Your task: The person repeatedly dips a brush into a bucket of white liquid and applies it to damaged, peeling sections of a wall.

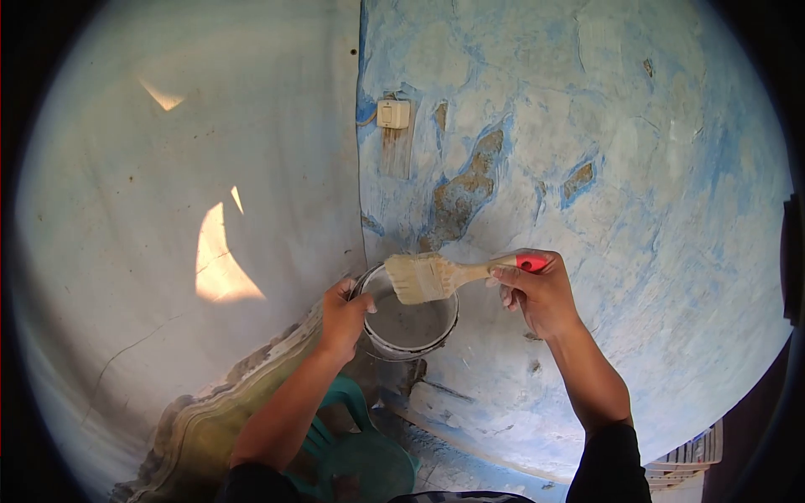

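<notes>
My left hand (345,316) is closed on the left rim of a round bucket (411,348), its thumb hooked over the edge. The bucket is tilted toward me and shows a greyish-white inside. A wide paintbrush (470,272) with a wooden handle and a red end lies in the grip of my right hand (541,293). Its pale, coated bristles point left and overlap the bucket's far rim in this view. Whitish smears mark the fingers of both hands.
Ahead rises a patchy blue-white wall (587,109) with peeled spots and a light switch (393,114). A plainer wall (126,210) stands at left. Below are a green plastic chair (365,461) and a padded, carved-edge piece of furniture (218,419). A slatted crate (692,453) sits lower right.
</notes>
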